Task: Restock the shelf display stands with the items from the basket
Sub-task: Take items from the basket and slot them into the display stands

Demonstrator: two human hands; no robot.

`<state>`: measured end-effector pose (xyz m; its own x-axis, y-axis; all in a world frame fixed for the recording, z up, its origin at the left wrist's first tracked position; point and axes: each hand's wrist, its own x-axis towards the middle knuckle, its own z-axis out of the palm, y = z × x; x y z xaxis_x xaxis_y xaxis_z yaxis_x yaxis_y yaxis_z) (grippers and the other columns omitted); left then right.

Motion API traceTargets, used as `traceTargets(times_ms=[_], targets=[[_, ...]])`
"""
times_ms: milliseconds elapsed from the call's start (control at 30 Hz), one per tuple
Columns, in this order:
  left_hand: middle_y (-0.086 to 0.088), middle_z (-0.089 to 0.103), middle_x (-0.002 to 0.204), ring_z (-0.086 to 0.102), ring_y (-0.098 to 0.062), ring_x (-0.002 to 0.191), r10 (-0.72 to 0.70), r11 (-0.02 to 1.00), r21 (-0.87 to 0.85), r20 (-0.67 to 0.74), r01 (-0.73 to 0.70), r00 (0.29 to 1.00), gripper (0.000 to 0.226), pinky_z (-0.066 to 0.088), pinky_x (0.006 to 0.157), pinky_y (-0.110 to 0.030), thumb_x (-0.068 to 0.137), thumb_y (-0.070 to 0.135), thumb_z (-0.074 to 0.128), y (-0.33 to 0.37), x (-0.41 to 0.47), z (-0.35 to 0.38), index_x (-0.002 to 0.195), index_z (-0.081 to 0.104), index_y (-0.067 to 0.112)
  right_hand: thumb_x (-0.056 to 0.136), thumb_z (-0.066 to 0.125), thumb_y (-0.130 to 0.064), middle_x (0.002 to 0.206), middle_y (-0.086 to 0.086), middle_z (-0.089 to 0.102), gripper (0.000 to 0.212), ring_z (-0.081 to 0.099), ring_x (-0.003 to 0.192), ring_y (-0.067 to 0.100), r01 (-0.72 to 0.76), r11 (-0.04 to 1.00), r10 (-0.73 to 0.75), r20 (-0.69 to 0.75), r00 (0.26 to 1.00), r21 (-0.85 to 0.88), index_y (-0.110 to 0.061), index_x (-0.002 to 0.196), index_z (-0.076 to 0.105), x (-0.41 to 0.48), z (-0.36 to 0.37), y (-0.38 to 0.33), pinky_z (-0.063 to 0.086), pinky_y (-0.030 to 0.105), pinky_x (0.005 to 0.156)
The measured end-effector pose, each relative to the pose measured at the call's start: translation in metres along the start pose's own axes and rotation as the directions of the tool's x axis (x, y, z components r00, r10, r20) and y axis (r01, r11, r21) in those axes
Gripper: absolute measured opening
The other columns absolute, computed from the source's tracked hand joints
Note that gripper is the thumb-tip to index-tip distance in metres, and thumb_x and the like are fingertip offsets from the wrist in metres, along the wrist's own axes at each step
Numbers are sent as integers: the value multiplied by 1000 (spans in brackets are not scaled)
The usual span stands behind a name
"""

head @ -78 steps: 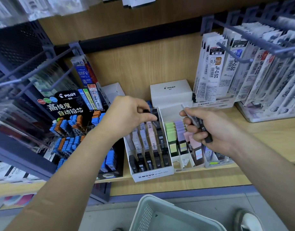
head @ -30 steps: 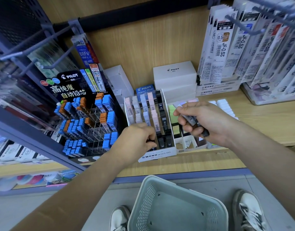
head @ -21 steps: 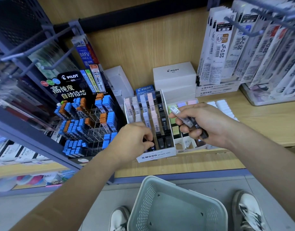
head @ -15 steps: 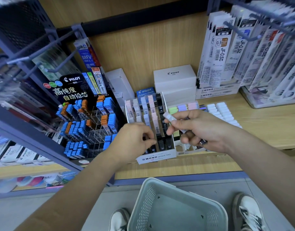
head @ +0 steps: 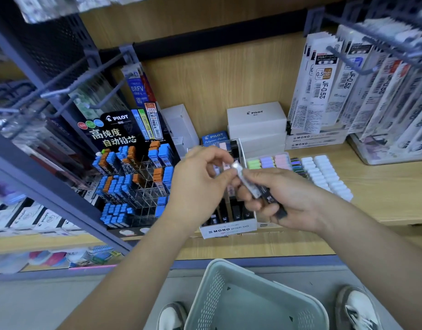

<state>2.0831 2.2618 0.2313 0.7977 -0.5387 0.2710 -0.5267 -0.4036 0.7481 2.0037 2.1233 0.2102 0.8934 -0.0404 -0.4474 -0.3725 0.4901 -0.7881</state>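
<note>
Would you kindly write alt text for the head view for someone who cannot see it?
The right hand grips several lead cases while the left hand pinches the top of the pale case among them, above the MONO display box. A PILOT stand of blue and orange cases stands to its left; a basket sits below.

Bright, even indoor light with only soft shadows. Wide-angle distortion bends the edges (the rack (head: 45, 91) at left smears into blur); the display stand (head: 133, 186) reads fairly sharp.
</note>
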Motion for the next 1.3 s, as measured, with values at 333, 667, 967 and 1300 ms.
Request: traceTargets(times_ms=[333,667,967,1300], targets=[[0,70,66,62,-10,60,-247,899,-283,297,333,922,13,56,73,-37,75,6,76,16,-18,19,77,67,15,101,44,-25,85,7,69,28,65,74,19,272,901,-210,-208,955,337,-10,88,63,9,20,1,55,31,67],[1,65,63,51,-2,51,-133,990,47,-40,135,990,8,44,50,-15,87,22,66,-30,15,-58,83,73,23,103,41,-17,52,-4,41,24,29,39,7,251,967,-230,-275,934,45,-9,104,64,2,-8,-17,26,17,37],[6,60,93,50,-6,82,-8,886,462,124,-50,992,20,40,79,-16,91,12,59,-50,16,-45,108,70,18,102,47,-20,56,-3,45,26,34,45,9,134,984,-157,-209,965,-119,-8,105,70,7,0,-7,27,19,43],[-4,68,103,60,-21,99,88,859,483,187,-170,978,19,49,91,-36,88,8,63,-61,23,-27,104,73,12,101,49,-19,66,1,54,27,47,52,10,93,989,-114,-193,975,-116,-5,103,71,4,-5,-7,34,19,45]])
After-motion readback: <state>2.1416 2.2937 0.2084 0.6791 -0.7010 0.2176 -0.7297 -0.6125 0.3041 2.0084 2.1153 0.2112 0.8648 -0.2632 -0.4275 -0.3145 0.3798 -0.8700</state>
